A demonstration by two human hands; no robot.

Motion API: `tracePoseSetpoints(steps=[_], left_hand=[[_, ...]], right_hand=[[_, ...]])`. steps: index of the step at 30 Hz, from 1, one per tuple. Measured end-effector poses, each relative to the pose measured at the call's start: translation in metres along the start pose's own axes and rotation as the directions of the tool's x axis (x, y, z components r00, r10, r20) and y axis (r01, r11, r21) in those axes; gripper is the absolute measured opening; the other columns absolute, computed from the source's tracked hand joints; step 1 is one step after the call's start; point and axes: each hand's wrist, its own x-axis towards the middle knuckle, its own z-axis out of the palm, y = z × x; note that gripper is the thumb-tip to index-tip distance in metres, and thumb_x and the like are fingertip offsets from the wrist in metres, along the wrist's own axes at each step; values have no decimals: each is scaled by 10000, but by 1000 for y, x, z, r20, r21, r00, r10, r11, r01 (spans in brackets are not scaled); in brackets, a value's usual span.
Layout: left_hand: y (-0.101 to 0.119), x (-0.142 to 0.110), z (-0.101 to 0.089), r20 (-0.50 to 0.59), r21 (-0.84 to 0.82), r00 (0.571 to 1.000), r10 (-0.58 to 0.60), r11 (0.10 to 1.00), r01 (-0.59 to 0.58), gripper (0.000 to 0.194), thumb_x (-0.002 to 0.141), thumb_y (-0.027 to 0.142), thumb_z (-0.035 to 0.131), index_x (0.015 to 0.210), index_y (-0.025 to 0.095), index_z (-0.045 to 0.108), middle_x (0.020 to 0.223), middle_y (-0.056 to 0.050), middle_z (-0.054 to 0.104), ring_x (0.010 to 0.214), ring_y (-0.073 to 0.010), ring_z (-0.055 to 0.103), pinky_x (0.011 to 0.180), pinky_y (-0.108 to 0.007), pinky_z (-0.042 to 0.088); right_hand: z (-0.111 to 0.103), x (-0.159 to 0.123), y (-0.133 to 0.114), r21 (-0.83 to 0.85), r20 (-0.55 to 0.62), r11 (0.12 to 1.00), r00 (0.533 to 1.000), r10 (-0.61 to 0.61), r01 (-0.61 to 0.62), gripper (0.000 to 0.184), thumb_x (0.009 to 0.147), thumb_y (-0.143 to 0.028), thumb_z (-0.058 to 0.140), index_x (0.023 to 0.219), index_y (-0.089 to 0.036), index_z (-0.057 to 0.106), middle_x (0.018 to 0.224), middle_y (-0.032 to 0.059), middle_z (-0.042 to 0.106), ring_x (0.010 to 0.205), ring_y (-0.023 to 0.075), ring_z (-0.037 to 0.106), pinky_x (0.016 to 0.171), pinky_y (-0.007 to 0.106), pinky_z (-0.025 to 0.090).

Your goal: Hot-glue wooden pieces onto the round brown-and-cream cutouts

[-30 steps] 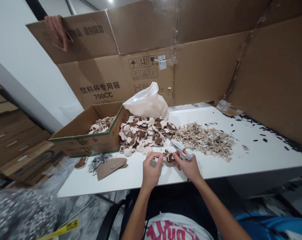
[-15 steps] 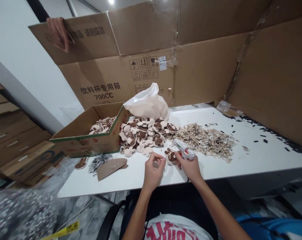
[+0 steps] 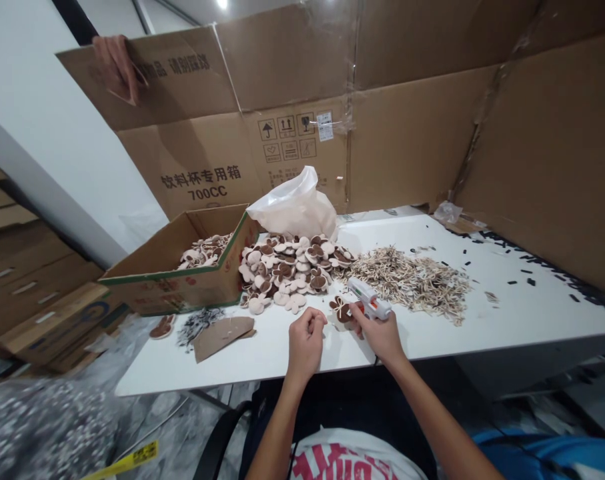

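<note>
My right hand (image 3: 380,337) is closed round a small white glue gun (image 3: 369,298), whose nozzle end points up and left. Between the same hand's thumb and fingers is the edge of a brown felt bunny-shaped piece (image 3: 340,311) with a cream bow on it. Just left of that piece, apart from it, my left hand (image 3: 306,337) has its fingers curled and pressed together; whether anything is inside is hidden. Beyond my hands lies a heap of brown and cream felt pieces (image 3: 287,270). A pile of cream bows (image 3: 412,280) spreads to its right.
An open cardboard box (image 3: 182,290) with more felt pieces stands at the left, beside a white plastic bag (image 3: 297,210). Cardboard scraps (image 3: 225,335) and black bits (image 3: 195,327) lie near the front left. Tall cardboard (image 3: 407,127) walls the table's back. Another person's hand (image 3: 119,67) rests over it.
My left hand has let go of the felt piece, drawn back left, and curled its fingers in. My right hand has shifted slightly right, with glue gun and felt piece.
</note>
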Motion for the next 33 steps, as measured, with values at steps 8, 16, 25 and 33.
tracePoseSetpoints(steps=[8, 16, 25, 33], left_hand=[[-3, -1, 4, 53, 208, 996, 66, 975, -76, 176, 874, 387, 714, 940, 229, 675, 562, 95, 176, 517, -120, 244, 540, -247, 229], [-1, 0, 3, 14, 114, 999, 53, 992, -54, 282, 1015, 404, 506, 874, 214, 659, 626, 33, 541, 580, -135, 489, 582, -241, 356], [0, 0, 3, 47, 70, 999, -24, 997, 21, 207, 937, 277, 529, 763, 208, 617, 643, 20, 638, 594, -143, 562, 606, -236, 410], [3, 0, 1, 64, 64, 998, -3, 998, -1, 321, 987, 320, 463, 690, 211, 517, 588, 33, 535, 568, -140, 512, 600, -244, 378]], right_hand=[[-1, 0, 2, 11, 5, 1000, 1000, -22, 22, 402, 820, -547, 742, 796, -146, 721, 505, 22, 631, 427, 175, 567, 462, 272, 455], [-1, 0, -1, -4, -7, 1000, 1000, -8, 8, 399, 813, -544, 746, 781, -147, 719, 503, 22, 630, 432, 176, 577, 470, 271, 465], [-1, 0, -1, 49, 26, 999, 999, -18, 17, 406, 827, -561, 742, 788, -158, 712, 497, 7, 620, 433, 160, 559, 474, 260, 461], [-3, 0, -1, 92, 109, 995, 993, -46, 36, 392, 841, -555, 742, 833, -166, 700, 506, -13, 610, 430, 141, 539, 458, 243, 441]])
